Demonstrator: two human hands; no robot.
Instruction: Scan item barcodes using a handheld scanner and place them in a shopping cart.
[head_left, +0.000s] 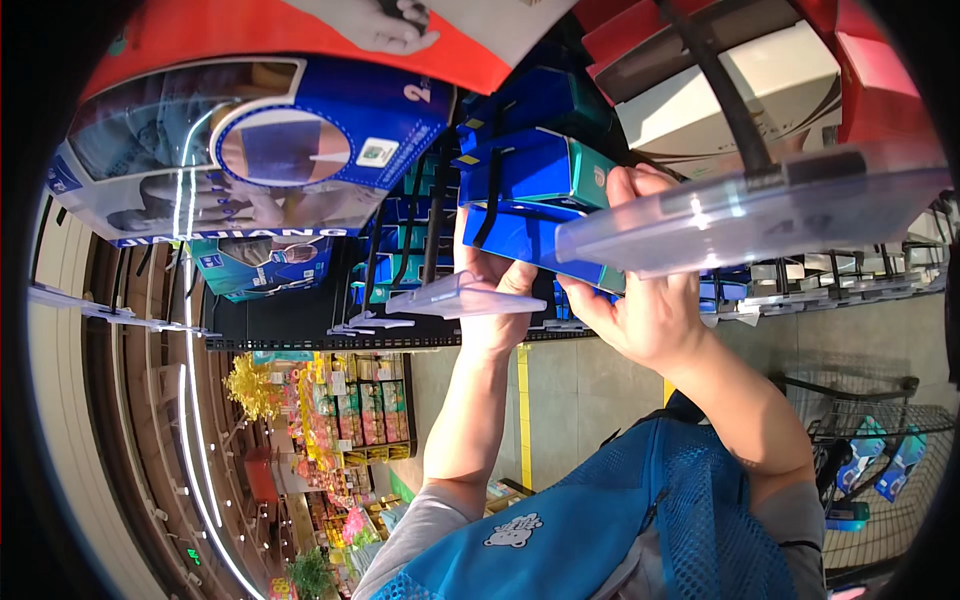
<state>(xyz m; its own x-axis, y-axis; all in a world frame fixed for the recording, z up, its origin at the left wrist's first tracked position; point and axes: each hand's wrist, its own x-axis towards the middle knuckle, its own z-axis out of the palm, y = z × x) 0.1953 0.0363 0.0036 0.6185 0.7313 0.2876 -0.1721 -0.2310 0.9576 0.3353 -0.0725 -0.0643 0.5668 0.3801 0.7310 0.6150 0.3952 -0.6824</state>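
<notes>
In front of me are blue boxes with teal ends, hung on black metal display hooks. My left hand (516, 280) grips the left side of the lower blue box (517, 234), its thumb below the box and the other fingers partly hidden behind it. Around the right end of that box is my right hand (660, 326). Some of its fingers reach up to the teal end of the upper blue box (536, 171). A clear plastic label holder (675, 225) covers part of the right hand. Another clear label holder (465, 296) crosses in front of the left hand.
A large blue underwear package (300, 150) hangs at upper left, with a red package (450, 56) above it. White boxes (739, 90) hang at upper right behind a black hook (712, 82). A wire shopping cart (892, 420) holding several packages stands at lower right.
</notes>
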